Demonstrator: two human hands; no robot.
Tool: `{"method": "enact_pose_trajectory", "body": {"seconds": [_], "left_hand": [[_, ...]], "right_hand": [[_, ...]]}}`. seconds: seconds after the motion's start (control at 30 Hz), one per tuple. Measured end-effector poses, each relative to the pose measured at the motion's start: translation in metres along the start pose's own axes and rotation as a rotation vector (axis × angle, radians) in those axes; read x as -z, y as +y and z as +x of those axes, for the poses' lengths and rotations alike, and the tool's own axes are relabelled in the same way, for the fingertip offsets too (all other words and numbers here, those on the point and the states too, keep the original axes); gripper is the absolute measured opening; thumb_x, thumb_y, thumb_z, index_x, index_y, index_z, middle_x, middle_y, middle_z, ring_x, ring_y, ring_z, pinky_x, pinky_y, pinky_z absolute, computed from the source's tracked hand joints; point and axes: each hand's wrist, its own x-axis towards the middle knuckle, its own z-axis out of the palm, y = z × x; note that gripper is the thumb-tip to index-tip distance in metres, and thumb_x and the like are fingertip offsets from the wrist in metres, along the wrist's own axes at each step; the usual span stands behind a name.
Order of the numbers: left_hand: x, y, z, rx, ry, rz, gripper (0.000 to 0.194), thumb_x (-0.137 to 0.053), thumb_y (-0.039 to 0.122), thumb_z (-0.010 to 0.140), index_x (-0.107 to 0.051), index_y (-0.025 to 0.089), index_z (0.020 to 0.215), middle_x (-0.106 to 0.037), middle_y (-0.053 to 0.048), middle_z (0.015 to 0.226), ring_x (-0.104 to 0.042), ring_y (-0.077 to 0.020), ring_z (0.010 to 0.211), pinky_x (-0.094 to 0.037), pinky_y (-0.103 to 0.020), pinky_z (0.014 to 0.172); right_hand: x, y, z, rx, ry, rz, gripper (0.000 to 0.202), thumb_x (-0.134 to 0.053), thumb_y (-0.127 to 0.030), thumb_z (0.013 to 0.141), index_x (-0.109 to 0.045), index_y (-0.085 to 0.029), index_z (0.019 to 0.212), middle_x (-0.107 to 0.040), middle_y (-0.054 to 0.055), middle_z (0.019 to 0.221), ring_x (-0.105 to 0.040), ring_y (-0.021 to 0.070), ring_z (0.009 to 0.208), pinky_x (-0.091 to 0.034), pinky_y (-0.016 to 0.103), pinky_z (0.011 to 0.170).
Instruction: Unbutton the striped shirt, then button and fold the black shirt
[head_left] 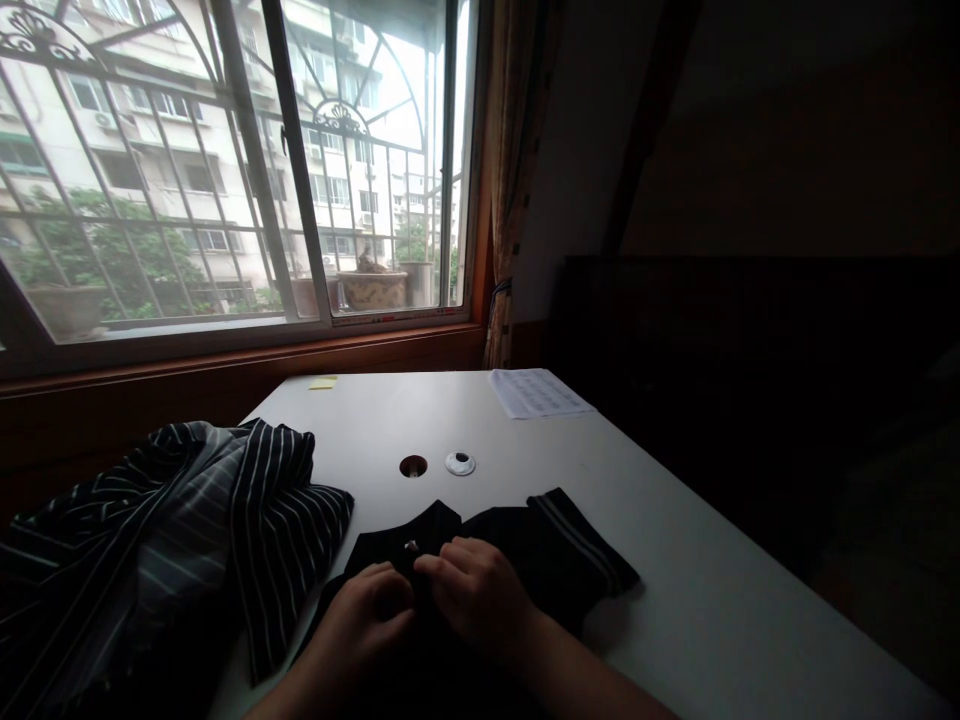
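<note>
Hands [367, 612] [480, 592] on garment [525, 552], table edge [690, 508] apart

Daylight only, entering by a metal-framed sliding window [302, 185]; barred grille [341, 118] outside, pale apartment blocks [201, 205] and green trees [150, 250] beyond. Patterned curtain [511, 190], tied, at the window's right edge. Reddish-brown wood trim [375, 343] under the sill. White table [675, 570] before me, round hole [413, 466] in its top. Grey wall [577, 150] right of curtain; farther right, deep shadow, details unreadable.
</note>
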Motion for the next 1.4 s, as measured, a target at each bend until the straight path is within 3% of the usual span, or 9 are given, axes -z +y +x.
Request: {"method": "enact_pose_trajectory", "body": {"seconds": [0.3,0.5,0.6,0.87,1.03,1.17,1.4], "left_hand": [[0.012,0.002,0.004,0.093,-0.092,-0.175,0.022,-0.066,0.037,0.076,-0.060,0.016,0.077,-0.061,-0.003,0.081,-0.057,-0.0205,0.079,-0.043,-0.029,0.072],[0.027,0.024,0.022,0.100,-0.041,-0.192,0.023,-0.068,0.038,0.069,-0.062,0.017,0.073,-0.062,-0.004,0.081,-0.057,-0.0237,0.084,-0.043,-0.032,0.077],[0.024,0.029,0.033,0.099,-0.006,-0.260,0.021,-0.068,0.036,0.066,-0.062,0.017,0.072,-0.063,-0.004,0.081,-0.057,-0.0239,0.084,-0.043,-0.033,0.078],[-0.010,0.007,0.034,0.162,0.023,-0.458,0.020,-0.067,0.033,0.068,-0.058,0.017,0.076,-0.060,-0.001,0.076,-0.054,-0.0196,0.074,-0.041,-0.030,0.069],[-0.002,0.002,0.030,0.163,-0.045,-0.499,0.027,-0.073,0.038,0.072,-0.060,0.016,0.080,-0.060,-0.001,0.081,-0.055,-0.0193,0.078,-0.042,-0.029,0.072],[0.004,-0.006,0.033,0.153,-0.113,-0.560,0.030,-0.076,0.040,0.074,-0.061,0.016,0.083,-0.060,-0.001,0.082,-0.054,-0.0178,0.078,-0.041,-0.027,0.071],[0.008,-0.011,0.033,0.148,-0.176,-0.662,0.027,-0.077,0.038,0.076,-0.063,0.016,0.083,-0.061,-0.003,0.089,-0.057,-0.0190,0.084,-0.043,-0.028,0.076]], "right_hand": [[0.003,-0.001,0.001,-0.004,0.045,0.157,0.046,-0.048,-0.004,0.088,-0.051,-0.022,0.130,-0.065,0.006,0.105,-0.058,0.0214,0.089,-0.048,0.038,0.087],[0.010,-0.001,0.001,-0.158,0.150,0.316,0.029,-0.052,-0.009,0.088,-0.054,-0.022,0.113,-0.061,0.006,0.105,-0.058,0.0213,0.095,-0.049,0.037,0.088],[0.011,0.001,0.001,-0.215,0.199,0.344,0.023,-0.052,-0.009,0.088,-0.054,-0.023,0.107,-0.060,0.005,0.100,-0.057,0.0215,0.094,-0.049,0.036,0.085],[0.010,0.003,0.001,-0.216,0.204,0.347,0.020,-0.054,-0.008,0.087,-0.057,-0.023,0.100,-0.058,0.004,0.097,-0.057,0.0193,0.090,-0.049,0.032,0.080],[0.009,0.006,-0.002,-0.226,0.129,0.399,0.013,-0.055,-0.010,0.089,-0.058,-0.022,0.094,-0.055,0.001,0.089,-0.055,0.0152,0.079,-0.047,0.027,0.073],[0.012,0.009,-0.003,-0.241,0.080,0.451,0.011,-0.062,-0.012,0.088,-0.060,-0.022,0.093,-0.055,0.001,0.092,-0.056,0.0150,0.083,-0.048,0.027,0.076],[0.016,0.008,-0.002,-0.283,0.051,0.538,0.038,-0.069,-0.009,0.079,-0.061,-0.025,0.113,-0.056,0.003,0.107,-0.058,0.0171,0.093,-0.052,0.030,0.082]]}}
